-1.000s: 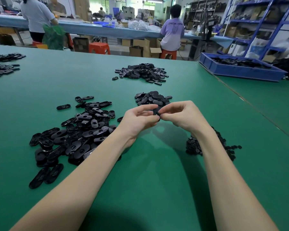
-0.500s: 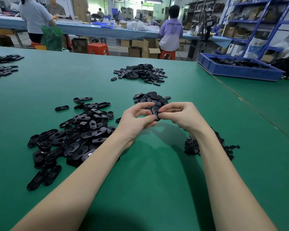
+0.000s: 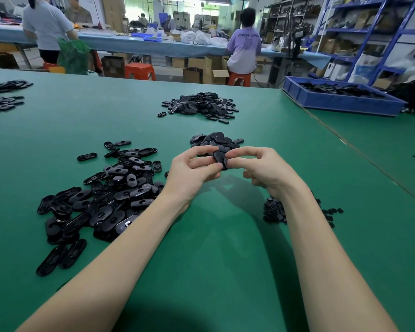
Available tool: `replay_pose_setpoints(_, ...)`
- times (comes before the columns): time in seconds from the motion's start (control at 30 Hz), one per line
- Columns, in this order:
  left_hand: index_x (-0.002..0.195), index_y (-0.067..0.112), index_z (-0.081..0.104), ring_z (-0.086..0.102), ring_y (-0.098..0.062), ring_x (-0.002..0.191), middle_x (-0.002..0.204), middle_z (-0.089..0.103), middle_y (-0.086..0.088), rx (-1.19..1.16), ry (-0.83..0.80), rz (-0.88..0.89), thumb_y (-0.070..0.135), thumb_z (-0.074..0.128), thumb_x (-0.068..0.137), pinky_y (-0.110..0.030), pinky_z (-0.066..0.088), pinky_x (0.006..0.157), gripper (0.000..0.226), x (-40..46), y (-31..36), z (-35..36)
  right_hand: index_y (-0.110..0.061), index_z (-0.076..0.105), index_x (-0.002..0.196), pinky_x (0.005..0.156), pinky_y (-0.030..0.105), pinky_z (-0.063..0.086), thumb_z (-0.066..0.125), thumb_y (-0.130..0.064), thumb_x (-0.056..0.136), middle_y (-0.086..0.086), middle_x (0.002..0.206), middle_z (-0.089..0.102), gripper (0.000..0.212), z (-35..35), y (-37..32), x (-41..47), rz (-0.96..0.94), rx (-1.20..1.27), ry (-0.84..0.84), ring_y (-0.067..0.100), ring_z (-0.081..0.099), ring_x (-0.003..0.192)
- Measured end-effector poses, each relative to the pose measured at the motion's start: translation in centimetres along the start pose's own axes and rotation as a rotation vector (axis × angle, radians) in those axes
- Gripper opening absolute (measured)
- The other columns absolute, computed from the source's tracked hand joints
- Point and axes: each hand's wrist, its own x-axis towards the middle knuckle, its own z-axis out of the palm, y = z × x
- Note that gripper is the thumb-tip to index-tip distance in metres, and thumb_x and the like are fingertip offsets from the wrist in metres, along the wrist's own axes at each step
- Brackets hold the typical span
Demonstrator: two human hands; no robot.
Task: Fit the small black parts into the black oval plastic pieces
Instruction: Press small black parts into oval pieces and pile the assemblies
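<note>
Above the green table (image 3: 213,248), my left hand (image 3: 192,172) and my right hand (image 3: 264,168) both pinch one black oval plastic piece (image 3: 221,158) between thumbs and fingertips. Whether a small part sits in it is hidden by my fingers. A big loose heap of oval pieces (image 3: 106,195) lies to the left of my left forearm. A pile of small black parts (image 3: 274,210) lies by my right wrist, partly hidden by the arm. Just beyond my hands lies a small stack of oval pieces (image 3: 216,140).
Another heap of black pieces (image 3: 201,105) lies farther back, more piles (image 3: 3,97) at the far left. A blue tray (image 3: 340,101) with black parts stands at the back right, past the table seam. People work at a bench behind the table.
My hands have stayed together on the oval piece, and it now shows more between my fingertips. My left fingers have spread a little. The piles have not moved.
</note>
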Motion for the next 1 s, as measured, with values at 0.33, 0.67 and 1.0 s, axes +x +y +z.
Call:
replay_pose_setpoints(0.33, 0.105, 0.014, 0.073, 0.074, -0.013, 0.084, 0.091, 0.078, -0.008, 0.024, -0.027, 0.047, -0.009, 0.071, 0.085, -0.023, 0.059, 0.073, 0.031, -0.03, -0.08, 0.05, -0.028, 0.082, 0.084, 0.045, 0.018, 0.026, 0.084, -0.029, 0.076, -0.008, 0.066, 0.062, 0.008, 0.01, 0.31, 0.25, -0.004, 0.011, 0.02, 0.01, 0.04, 0.057)
replay_pose_setpoints(0.67, 0.109, 0.009, 0.073, 0.074, -0.015, 0.085, 0.091, 0.078, -0.008, 0.137, -0.04, 0.104, -0.009, 0.073, 0.084, -0.025, 0.059, 0.073, 0.031, -0.09, -0.24, -0.01, -0.023, 0.072, 0.084, 0.038, 0.016, 0.021, 0.088, -0.021, 0.074, -0.01, 0.048, 0.045, 0.019, -0.18, 0.29, 0.53, 0.031, 0.014, 0.037, 0.007, 0.032, 0.041)
replay_pose_setpoints(1.0, 0.107, 0.009, 0.073, 0.075, -0.02, 0.085, 0.094, 0.077, -0.014, 0.202, -0.028, 0.101, -0.004, 0.077, 0.083, -0.027, 0.06, 0.076, 0.028, -0.02, -0.19, -0.09, -0.02, 0.07, 0.089, 0.034, 0.012, 0.022, 0.087, -0.02, 0.077, -0.017, 0.038, 0.044, 0.021, 0.15, -0.31, -0.07, 0.028, -0.036, 0.088, 0.003, 0.032, 0.032)
